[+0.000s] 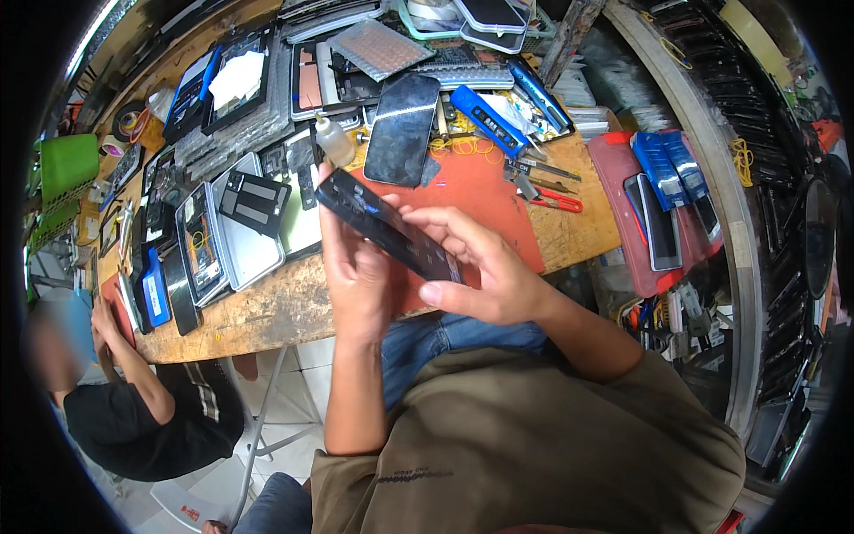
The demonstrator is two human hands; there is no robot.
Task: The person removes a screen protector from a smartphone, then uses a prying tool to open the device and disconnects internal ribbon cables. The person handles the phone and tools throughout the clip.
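Observation:
A dark smartphone (384, 224) is tilted between my two hands above the front edge of the workbench. My left hand (354, 283) supports it from the left and beneath, with the fingers partly hidden behind it. My right hand (492, 269) grips its lower right end, the thumb along the near edge and the fingers curled over the far side. Just beyond the phone, another black phone (400, 129) lies with its glossy face up, reaching onto a red mat (498, 200).
Stacked phones and panels crowd the bench's left and back. A small bottle (334, 141) stands behind my left hand. Red-handled cutters (556, 201) lie right of the mat. A pink tray (614, 187) holds phones and blue packets. At far left sits another person (147, 418).

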